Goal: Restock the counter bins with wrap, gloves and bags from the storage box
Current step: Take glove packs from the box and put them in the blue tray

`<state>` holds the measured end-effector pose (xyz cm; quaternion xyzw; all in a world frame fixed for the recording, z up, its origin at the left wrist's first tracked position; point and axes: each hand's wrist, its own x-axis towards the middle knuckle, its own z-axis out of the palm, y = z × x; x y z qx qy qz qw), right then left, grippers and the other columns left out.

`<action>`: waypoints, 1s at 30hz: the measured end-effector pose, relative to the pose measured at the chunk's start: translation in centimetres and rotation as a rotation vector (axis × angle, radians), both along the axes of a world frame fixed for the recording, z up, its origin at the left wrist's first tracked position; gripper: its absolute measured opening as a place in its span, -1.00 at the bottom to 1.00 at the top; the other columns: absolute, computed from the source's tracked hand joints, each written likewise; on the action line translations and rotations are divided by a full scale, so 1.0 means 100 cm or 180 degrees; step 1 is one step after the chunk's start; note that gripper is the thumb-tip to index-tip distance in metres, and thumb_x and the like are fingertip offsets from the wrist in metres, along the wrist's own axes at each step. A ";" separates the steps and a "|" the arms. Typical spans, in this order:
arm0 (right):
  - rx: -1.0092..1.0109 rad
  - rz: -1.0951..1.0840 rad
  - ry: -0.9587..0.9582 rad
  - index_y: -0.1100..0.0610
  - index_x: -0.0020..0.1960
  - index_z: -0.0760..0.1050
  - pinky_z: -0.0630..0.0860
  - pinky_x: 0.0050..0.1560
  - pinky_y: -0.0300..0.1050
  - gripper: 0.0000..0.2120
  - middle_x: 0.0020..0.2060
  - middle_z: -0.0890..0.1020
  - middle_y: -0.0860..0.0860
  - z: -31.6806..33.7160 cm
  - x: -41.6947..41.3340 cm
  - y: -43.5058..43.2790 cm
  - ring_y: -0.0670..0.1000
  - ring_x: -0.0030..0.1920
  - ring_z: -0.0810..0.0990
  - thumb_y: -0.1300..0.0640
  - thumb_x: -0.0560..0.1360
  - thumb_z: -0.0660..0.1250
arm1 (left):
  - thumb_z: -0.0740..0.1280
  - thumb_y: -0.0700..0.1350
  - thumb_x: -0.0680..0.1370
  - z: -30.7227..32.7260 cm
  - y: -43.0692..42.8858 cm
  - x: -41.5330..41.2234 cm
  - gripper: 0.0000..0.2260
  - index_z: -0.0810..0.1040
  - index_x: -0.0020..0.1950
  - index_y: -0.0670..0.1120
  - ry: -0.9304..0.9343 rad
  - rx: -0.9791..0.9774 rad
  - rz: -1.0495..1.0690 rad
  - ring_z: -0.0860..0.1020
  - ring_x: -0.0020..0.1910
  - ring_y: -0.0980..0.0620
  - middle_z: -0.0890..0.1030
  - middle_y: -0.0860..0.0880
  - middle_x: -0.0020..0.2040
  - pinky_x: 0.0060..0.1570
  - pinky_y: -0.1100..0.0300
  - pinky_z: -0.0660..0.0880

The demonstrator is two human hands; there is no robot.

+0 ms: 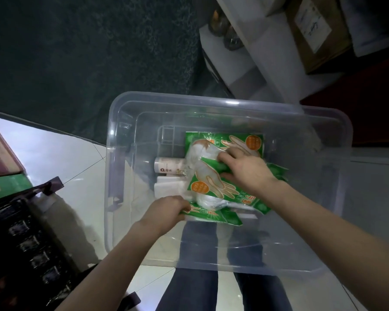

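A clear plastic storage box (121, 122) stands on the floor in front of me. Inside lie several green glove packets: one at the back (252, 142), one in the middle (213, 187), one at the front (213, 217). My right hand (245, 169) grips the middle packet near its upper edge. The front packet's left end is pinched by my left hand (166, 212). A white roll of wrap (169, 168) lies to the left of the packets, with a white flat pack (169, 187) just below it.
A dark green rug (88, 52) lies beyond the box. White shelving (240, 70) and a cardboard carton (317, 30) stand at the back right. A black crate (25, 239) and a green box (7, 186) sit at the left. My legs show under the box.
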<state>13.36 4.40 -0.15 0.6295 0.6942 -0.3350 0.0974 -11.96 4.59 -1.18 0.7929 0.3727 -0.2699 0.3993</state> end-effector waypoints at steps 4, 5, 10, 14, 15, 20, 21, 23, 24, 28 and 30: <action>-0.0027 -0.0162 0.0148 -0.03 0.25 0.33 0.58 -0.13 0.06 -0.58 0.20 0.48 0.05 -0.001 -0.005 -0.001 0.18 0.02 0.59 -0.13 0.47 0.34 | 0.22 0.03 0.60 0.009 -0.001 0.006 -0.76 0.57 0.21 0.05 -0.0713 0.0587 -0.0272 0.60 0.04 -0.04 0.66 0.01 0.11 -0.06 0.11 0.51; -0.0076 -0.0197 0.0203 -0.03 0.25 0.34 0.56 -0.14 0.03 -0.58 0.19 0.48 0.03 -0.002 -0.007 -0.002 0.18 0.01 0.59 -0.14 0.47 0.34 | 0.24 0.01 0.59 0.012 0.000 0.009 -0.79 0.59 0.15 0.03 -0.0914 0.0755 -0.0307 0.62 -0.03 -0.06 0.68 0.01 0.03 -0.13 0.12 0.51; -0.0570 -0.0601 0.0957 -0.03 0.23 0.47 0.50 0.11 0.03 -0.63 0.21 0.50 -0.01 -0.004 -0.010 -0.005 0.10 0.14 0.54 -0.20 0.52 0.23 | 0.26 0.02 0.59 0.021 0.015 0.035 -0.83 0.60 0.07 0.04 -0.1169 0.1210 -0.0068 0.64 -0.23 -0.07 0.69 0.00 -0.14 -0.33 0.14 0.49; -0.1054 -0.0645 0.1044 -0.11 0.41 0.30 0.38 0.29 -0.07 -0.31 0.43 0.32 -0.01 -0.002 -0.006 -0.014 0.06 0.34 0.41 -0.34 0.37 0.33 | 0.35 0.00 0.53 0.016 0.028 0.055 -0.87 0.66 -0.05 -0.01 -0.1219 0.1455 0.0169 0.63 -0.28 -0.08 0.68 -0.03 -0.23 -0.30 0.12 0.50; -0.1045 -0.0522 0.0893 -0.13 0.44 0.22 0.39 0.30 -0.02 -0.24 0.47 0.25 0.01 -0.002 -0.004 -0.017 0.09 0.37 0.38 -0.29 0.32 0.41 | 0.40 -0.02 0.50 0.016 0.029 0.059 -0.88 0.66 -0.10 -0.05 -0.1247 0.1536 0.0296 0.63 -0.27 -0.09 0.68 -0.04 -0.25 -0.26 0.09 0.52; -0.0505 -0.0463 0.0436 -0.13 0.41 0.18 0.50 0.10 0.07 -0.32 0.37 0.35 0.12 -0.009 -0.010 -0.028 0.21 0.20 0.51 0.05 0.41 0.44 | 0.52 0.07 0.34 0.006 0.031 0.052 -0.72 0.62 -0.09 -0.06 -0.1320 0.1586 0.1481 0.54 -0.10 -0.02 0.63 0.02 -0.12 -0.05 0.07 0.47; -0.0438 -0.0525 0.0437 -0.13 0.40 0.19 0.50 0.07 0.04 -0.36 0.34 0.38 0.11 -0.010 -0.012 -0.029 0.21 0.17 0.52 0.06 0.43 0.41 | 0.55 0.09 0.30 0.005 0.033 0.048 -0.63 0.57 0.00 -0.02 -0.1250 0.1287 0.1849 0.51 -0.04 0.01 0.57 0.03 -0.02 -0.01 0.12 0.44; -0.0370 -0.0628 0.0453 -0.14 0.41 0.19 0.50 0.04 0.02 -0.38 0.33 0.37 0.10 -0.010 -0.011 -0.031 0.20 0.15 0.53 0.07 0.44 0.38 | 0.60 0.05 0.22 0.000 0.040 0.042 -0.44 0.46 0.14 0.08 -0.1048 0.0575 0.2399 0.46 0.05 0.12 0.46 0.08 0.10 0.04 0.23 0.39; -0.0343 -0.0663 0.0474 -0.15 0.41 0.19 0.50 0.07 0.03 -0.37 0.34 0.35 0.10 -0.011 -0.009 -0.032 0.20 0.16 0.52 0.07 0.44 0.39 | 0.62 0.02 0.19 -0.002 0.043 0.039 -0.37 0.42 0.18 0.12 -0.0957 0.0273 0.2466 0.44 0.06 0.19 0.43 0.12 0.11 0.03 0.29 0.37; -0.0296 -0.0851 0.0441 -0.23 0.45 0.00 0.38 0.28 0.17 -0.13 0.39 0.31 0.09 -0.010 0.000 -0.043 0.18 0.29 0.44 -0.09 0.34 0.48 | 0.64 -0.15 0.18 -0.015 0.044 0.035 -0.28 0.35 0.21 0.11 -0.0828 -0.0596 0.2343 0.48 0.06 0.18 0.47 0.13 0.14 -0.05 0.39 0.43; -0.0347 -0.1006 0.0232 -0.28 0.47 -0.18 0.31 0.30 0.24 0.02 0.40 0.33 0.06 -0.009 0.007 -0.052 0.17 0.32 0.40 -0.18 0.29 0.48 | 0.61 -0.23 0.21 -0.019 0.042 0.039 -0.30 0.33 0.18 0.11 -0.0826 -0.0665 0.2460 0.49 -0.01 0.20 0.47 0.10 0.12 -0.17 0.48 0.43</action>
